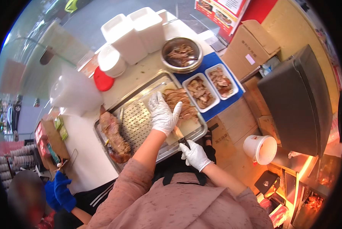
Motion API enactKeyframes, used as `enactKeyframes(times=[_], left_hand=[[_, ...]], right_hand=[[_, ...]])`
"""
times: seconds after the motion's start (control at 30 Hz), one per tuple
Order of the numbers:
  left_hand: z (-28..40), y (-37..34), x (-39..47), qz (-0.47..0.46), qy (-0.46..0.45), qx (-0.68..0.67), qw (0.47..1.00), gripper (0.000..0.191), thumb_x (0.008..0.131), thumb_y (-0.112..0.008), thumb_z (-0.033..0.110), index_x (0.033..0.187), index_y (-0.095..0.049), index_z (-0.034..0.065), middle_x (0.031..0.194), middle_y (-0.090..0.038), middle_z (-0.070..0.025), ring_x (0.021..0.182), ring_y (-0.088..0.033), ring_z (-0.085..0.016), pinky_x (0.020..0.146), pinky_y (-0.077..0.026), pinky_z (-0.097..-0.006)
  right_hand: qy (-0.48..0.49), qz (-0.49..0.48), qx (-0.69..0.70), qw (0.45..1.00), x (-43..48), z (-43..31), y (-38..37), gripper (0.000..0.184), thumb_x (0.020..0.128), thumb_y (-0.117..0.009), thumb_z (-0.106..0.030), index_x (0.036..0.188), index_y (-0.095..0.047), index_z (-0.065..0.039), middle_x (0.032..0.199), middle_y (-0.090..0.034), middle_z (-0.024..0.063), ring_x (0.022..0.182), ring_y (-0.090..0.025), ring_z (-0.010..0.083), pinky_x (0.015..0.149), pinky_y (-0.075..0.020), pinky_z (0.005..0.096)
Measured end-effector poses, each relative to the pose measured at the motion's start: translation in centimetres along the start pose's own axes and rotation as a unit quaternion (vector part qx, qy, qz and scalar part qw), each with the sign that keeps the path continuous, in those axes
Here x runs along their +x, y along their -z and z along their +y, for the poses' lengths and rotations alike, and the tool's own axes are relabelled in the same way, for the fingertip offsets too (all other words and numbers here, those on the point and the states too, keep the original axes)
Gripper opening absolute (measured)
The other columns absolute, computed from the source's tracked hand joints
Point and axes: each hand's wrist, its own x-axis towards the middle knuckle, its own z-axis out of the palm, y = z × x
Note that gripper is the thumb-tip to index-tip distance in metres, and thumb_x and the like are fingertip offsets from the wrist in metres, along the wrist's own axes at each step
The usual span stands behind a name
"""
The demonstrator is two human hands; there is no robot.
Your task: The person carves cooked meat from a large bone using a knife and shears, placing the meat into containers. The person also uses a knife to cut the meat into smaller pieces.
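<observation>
My left hand (164, 116), in a white disposable glove, lies with fingers spread against the left side of a pile of sliced cooked meat (182, 103). My right hand (195, 156), gloved too, grips the black handle of a knife (179, 133); its blade points towards the meat and is partly hidden by my left hand. The slices rest on a pale board (198, 123) at the right end of a perforated metal tray (133, 118). At the tray's left end lies a large piece of cooked meat (115, 134).
Two white containers of meat pieces (200, 91) (222, 81) stand on a blue mat (211, 114). Behind is a steel bowl of meat (182, 55). White tubs (125, 37), a red lid (103, 79) and a carton (49, 143) share the counter. A person in blue gloves (60, 191) is at lower left.
</observation>
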Motion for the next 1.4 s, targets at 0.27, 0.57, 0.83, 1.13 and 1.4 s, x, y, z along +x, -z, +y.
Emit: enactKeyframes(times=[0.27,0.57,0.83,1.13,1.4], left_hand=[[17.3,-6.3,4.9,0.075,-0.118,-0.100,0.985,0.108,0.081,-0.074,0.054,0.150,-0.025,-0.0132,0.150,-0.031,-0.0349,0.143,-0.025,-0.051,0.120,-0.017,-0.0562],[22.0,-14.6,10.2,-0.026,-0.062,0.003,0.998,0.121,0.074,-0.073,0.067,0.152,-0.024,-0.0121,0.154,-0.029,-0.0344,0.145,-0.024,-0.052,0.122,-0.014,-0.0568],[22.3,-17.1,9.5,-0.040,-0.050,0.028,0.998,0.115,0.078,-0.072,0.062,0.156,-0.022,-0.0074,0.160,-0.023,-0.0318,0.150,-0.015,-0.051,0.123,-0.008,-0.0569],[22.2,-17.3,10.6,-0.043,-0.036,0.008,0.998,0.114,0.077,-0.075,0.060,0.156,-0.023,-0.0051,0.161,-0.024,-0.0290,0.151,-0.016,-0.048,0.124,-0.009,-0.0557],[22.5,-16.1,10.4,-0.055,-0.047,0.001,0.997,0.123,0.077,-0.071,0.067,0.159,-0.013,-0.0036,0.164,-0.013,-0.0291,0.154,-0.005,-0.047,0.123,-0.001,-0.0576]], right_hand=[[0.025,0.134,-0.009,0.991,-1.9,-1.5,16.1,0.026,0.102,-0.061,-0.027,0.101,-0.065,-0.001,0.073,-0.066,0.0058,0.049,-0.058,0.0104,0.041,-0.0447,0.0260],[-0.028,0.009,0.054,0.998,6.7,0.0,28.2,0.033,0.106,-0.054,-0.034,0.098,-0.065,-0.004,0.064,-0.059,0.0043,0.041,-0.050,0.0111,0.039,-0.0387,0.0260],[-0.040,-0.019,0.079,0.996,7.5,0.6,29.6,0.035,0.106,-0.054,-0.036,0.097,-0.065,-0.004,0.063,-0.057,0.0036,0.041,-0.049,0.0105,0.039,-0.0394,0.0259],[-0.097,0.013,0.078,0.992,1.5,1.6,30.8,0.029,0.104,-0.056,-0.030,0.098,-0.064,-0.002,0.062,-0.057,0.0058,0.042,-0.049,0.0119,0.041,-0.0406,0.0266],[-0.160,0.034,-0.018,0.986,-8.5,3.4,36.2,0.022,0.102,-0.058,-0.024,0.099,-0.063,-0.002,0.067,-0.062,0.0065,0.045,-0.053,0.0110,0.041,-0.0441,0.0257]])
